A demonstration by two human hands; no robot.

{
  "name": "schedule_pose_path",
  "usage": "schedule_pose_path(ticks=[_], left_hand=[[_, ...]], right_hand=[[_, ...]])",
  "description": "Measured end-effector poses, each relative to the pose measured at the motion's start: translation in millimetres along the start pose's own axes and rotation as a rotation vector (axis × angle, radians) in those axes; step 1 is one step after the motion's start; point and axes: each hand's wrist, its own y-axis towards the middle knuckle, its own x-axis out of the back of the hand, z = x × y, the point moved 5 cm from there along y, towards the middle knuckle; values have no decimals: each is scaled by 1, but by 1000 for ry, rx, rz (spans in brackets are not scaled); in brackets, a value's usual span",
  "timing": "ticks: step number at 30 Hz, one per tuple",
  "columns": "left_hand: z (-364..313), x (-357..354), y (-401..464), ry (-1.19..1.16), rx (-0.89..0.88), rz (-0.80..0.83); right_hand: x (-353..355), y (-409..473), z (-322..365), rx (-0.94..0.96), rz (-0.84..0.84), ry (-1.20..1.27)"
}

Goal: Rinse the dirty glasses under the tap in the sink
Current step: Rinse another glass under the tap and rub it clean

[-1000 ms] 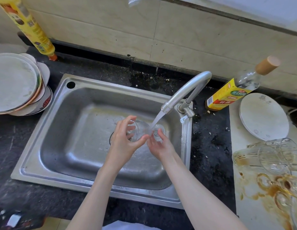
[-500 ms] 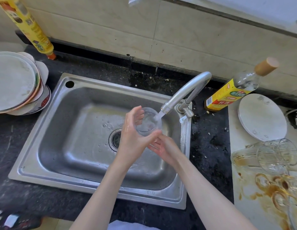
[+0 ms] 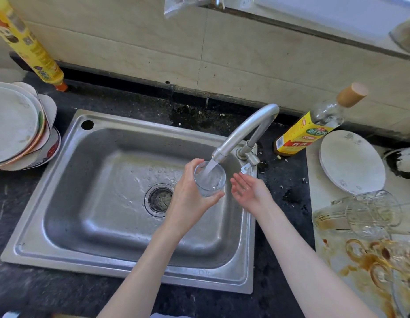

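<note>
Head view.

Sink (image 3: 68,203): steel basin set in a dark counter (image 3: 135,99); water is pooling thinly across its floor around the drain (image 3: 160,199), whose strainer is holding what looks like food scraps, though the detail is too fine to be sure.

Tap (image 3: 243,131): running; the stream is falling from the spout straight into the glass.

Glass (image 3: 210,180): clear, upright, mouth up, sitting directly under the spout and over the basin's right half; water is filling it and churning inside.

Left hand (image 3: 188,198): wrapping thumb and fingers around the glass from the left and holding it up.

Right hand (image 3: 249,191): hanging just beside the glass, palm up, fingers loose, gripping nothing and touching nothing.

Dirty glasses (image 3: 369,214): lying clustered on a pale board (image 3: 327,255) to the right; brown ring stains and smears are marking the board around them.

Plate (image 3: 350,161): white, resting behind the glasses.

Bottle (image 3: 314,125): yellow label, tan cap, standing by the tap; nearly empty above the label.

Plate stack (image 3: 18,127): sitting left of the sink.

Yellow bottle (image 3: 27,42): standing at the far left against the wall.
</note>
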Motion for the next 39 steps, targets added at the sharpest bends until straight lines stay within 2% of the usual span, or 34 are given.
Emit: schedule_pose_path(ticks=[14, 20, 28, 29, 31, 34, 37, 39], left_hand=[[1, -1, 3, 34, 38, -25], [-8, -1, 8, -18, 32, -41], [-17, 0, 16, -58, -12, -40], [-17, 1, 17, -58, -9, -51], [-12, 3, 18, -77, 50, -96], [9, 5, 15, -252, 264, -204], [33, 5, 6, -415, 500, -296], [50, 0, -4, -529, 637, -318]], right_hand=[[-9, -19, 4, -40, 29, 206], [-7, -28, 41, -21, 73, 236], [-10, -33, 69, -56, 134, 437], [-9, -33, 67, -49, 129, 404], [-5, -35, 59, -25, 79, 182], [7, -41, 21, -87, 20, -180], [15, -49, -31, -262, 79, -325], [14, -48, -57, -311, 81, -337]])
